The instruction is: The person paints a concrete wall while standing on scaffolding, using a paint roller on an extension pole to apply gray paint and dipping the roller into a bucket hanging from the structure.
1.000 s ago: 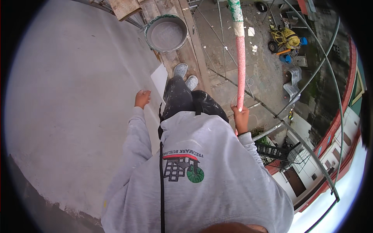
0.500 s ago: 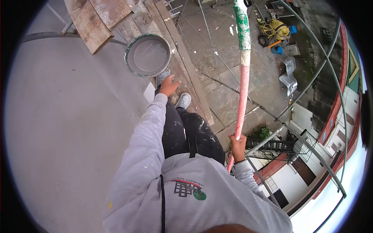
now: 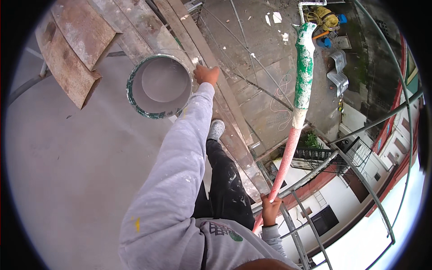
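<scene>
Red-green pole (image 3: 297,116) runs through the clenched right hand (image 3: 270,210), the bucket (image 3: 155,115) just beside the left hand (image 3: 206,74) (grip unclear).

Soft, pale daylight is filling the view; the sky (image 3: 364,236) is glaring nearly pure white at the lower right; the grey wall (image 3: 76,180) is catching flat, even light; the bucket (image 3: 128,87) is holding gentle shading inside its rim; the dark ground (image 3: 380,58) at the upper right is looking dimmer; nearer surfaces such as the sleeve (image 3: 175,157) are showing fairly crisply; small distant details are softening; the fisheye lens is bowing the outer scaffold bar (image 3: 401,78); the corners are falling into black.
</scene>
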`<control>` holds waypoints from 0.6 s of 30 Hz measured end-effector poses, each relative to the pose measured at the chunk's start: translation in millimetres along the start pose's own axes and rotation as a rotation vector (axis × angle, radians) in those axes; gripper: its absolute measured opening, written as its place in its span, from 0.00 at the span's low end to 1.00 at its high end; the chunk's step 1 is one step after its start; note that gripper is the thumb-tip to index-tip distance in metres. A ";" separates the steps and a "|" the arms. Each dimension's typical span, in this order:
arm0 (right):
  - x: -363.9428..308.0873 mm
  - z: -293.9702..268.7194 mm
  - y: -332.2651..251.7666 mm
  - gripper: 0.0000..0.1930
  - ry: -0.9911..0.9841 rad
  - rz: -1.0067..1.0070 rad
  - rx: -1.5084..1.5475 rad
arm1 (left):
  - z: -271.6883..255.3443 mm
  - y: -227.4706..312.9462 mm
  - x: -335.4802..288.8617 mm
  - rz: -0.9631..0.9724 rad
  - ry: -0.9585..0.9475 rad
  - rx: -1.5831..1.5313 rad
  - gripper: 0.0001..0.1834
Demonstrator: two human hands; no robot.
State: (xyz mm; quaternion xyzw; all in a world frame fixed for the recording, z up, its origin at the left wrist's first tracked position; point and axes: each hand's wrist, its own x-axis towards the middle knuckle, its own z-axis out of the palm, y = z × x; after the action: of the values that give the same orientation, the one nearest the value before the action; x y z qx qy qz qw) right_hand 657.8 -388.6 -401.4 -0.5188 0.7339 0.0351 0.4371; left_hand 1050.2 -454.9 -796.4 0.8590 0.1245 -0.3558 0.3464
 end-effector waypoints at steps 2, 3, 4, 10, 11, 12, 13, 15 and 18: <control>-1.9 5.3 -3.4 0.15 0.003 -0.080 0.020 | -16.9 10.8 -24.5 -0.061 0.123 0.019 0.35; -3.1 7.8 -4.3 0.15 0.010 -0.110 0.030 | -30.8 11.5 -36.6 -0.082 0.158 -0.026 0.33; -2.5 8.3 -6.3 0.15 -0.034 -0.069 0.029 | -47.0 11.8 -45.8 -0.077 0.219 -0.072 0.31; 1.8 11.0 -20.6 0.15 -0.080 -0.054 -0.036 | -222.2 -19.3 -68.1 -0.040 0.116 -0.422 0.12; 2.4 11.9 -23.9 0.14 -0.085 -0.021 -0.045 | -237.9 -15.0 -68.1 -0.047 0.108 -0.474 0.11; 1.6 11.6 -27.1 0.14 -0.102 -0.059 -0.027 | -254.0 -11.6 -69.1 -0.094 0.092 -0.473 0.11; 1.5 13.0 -30.4 0.14 -0.104 -0.084 -0.024 | -264.8 -5.4 -64.9 -0.110 0.075 -0.440 0.11; -1.2 13.6 -36.2 0.14 -0.095 -0.089 -0.010 | -278.5 11.0 -47.1 -0.097 0.067 -0.494 0.10; -5.7 14.0 -44.2 0.14 -0.079 -0.081 -0.022 | -287.9 25.7 -30.7 0.005 0.075 -0.502 0.09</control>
State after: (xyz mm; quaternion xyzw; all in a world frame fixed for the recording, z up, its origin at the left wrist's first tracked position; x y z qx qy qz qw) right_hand 701.8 -397.7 -388.4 -0.5512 0.6941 0.0459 0.4607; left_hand 1191.2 -275.7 -616.0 0.7590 0.2195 -0.2810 0.5448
